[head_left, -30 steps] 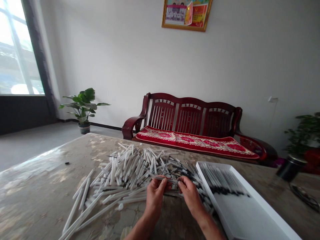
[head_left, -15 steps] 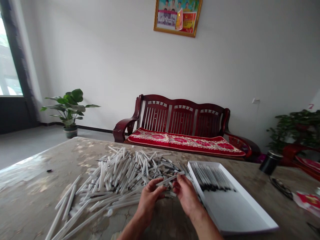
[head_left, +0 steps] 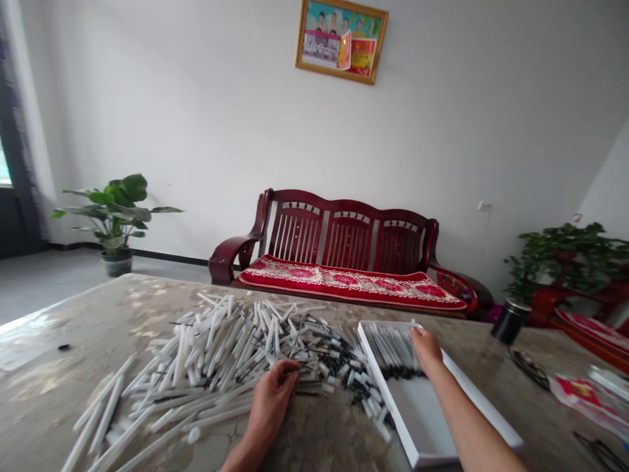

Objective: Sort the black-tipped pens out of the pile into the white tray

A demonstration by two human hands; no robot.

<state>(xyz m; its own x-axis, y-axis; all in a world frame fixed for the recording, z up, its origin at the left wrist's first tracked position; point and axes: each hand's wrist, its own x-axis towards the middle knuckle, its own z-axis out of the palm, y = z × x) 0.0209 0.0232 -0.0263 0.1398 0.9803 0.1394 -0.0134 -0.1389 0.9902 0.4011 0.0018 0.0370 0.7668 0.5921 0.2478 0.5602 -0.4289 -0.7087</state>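
My right hand (head_left: 426, 346) is over the far right part of the white box (head_left: 422, 419), fingers closed on a pen whose pale end shows past the fingertips; the rest is hidden. Beside it in the box lies a row of clear pens (head_left: 388, 344) with black ends toward me. My left hand (head_left: 274, 393) rests at the near edge of a heap of whitish pen barrels (head_left: 221, 341), thumb and fingers pinched together. Whatever they hold is hidden. Thin dark refills and small black-and-white pen parts (head_left: 356, 377) lie between the heap and the box.
The patterned table (head_left: 167, 295) carries everything. To the right stand a black cylinder (head_left: 511, 321), a dark cable (head_left: 531, 370), and a red-and-white packet (head_left: 577, 390). Behind are a red wooden bench (head_left: 348, 239) and a potted plant (head_left: 118, 216).
My right hand has moved right, from beside my left hand to over the box, with the pen. My left hand has drifted left to the heap. The view has shifted slightly right.
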